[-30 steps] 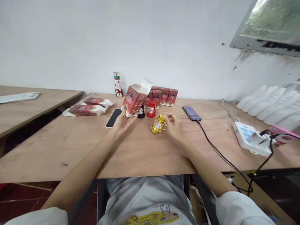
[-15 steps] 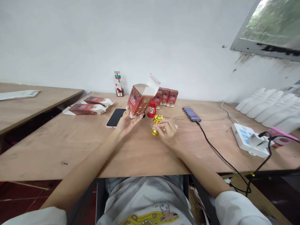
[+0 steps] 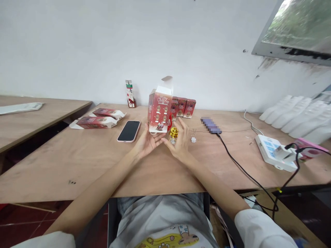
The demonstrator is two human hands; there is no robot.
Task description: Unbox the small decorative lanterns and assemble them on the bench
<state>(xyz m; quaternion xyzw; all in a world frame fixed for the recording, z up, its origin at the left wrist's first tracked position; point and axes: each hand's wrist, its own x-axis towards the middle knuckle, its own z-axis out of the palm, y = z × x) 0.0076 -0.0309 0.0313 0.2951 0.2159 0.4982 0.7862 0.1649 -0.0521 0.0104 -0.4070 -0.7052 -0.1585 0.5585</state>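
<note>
My left hand [image 3: 148,143] supports a red printed gift box [image 3: 160,112] by its lower end, with the thumb at its left edge and fingers under it. The box stands nearly upright, its top flaps open. Beside it my right hand [image 3: 180,139] has thumb and fingers apart, close to a small gold lantern [image 3: 174,132] on the table. Whether the fingers touch the lantern I cannot tell. Behind the box, a red lantern [image 3: 170,123] is mostly hidden.
Several closed red boxes [image 3: 190,108] stand near the wall. Two opened boxes [image 3: 97,121] lie left. A phone [image 3: 128,131], a bottle [image 3: 131,98], a small white piece [image 3: 193,140], a cabled phone [image 3: 211,125], a power strip [image 3: 274,155] and white objects [image 3: 297,117] are also there.
The box has turned from tilted to nearly upright and shifted right, toward the gold lantern. My right hand's fingers have spread from a pinch at the lantern and moved slightly left.
</note>
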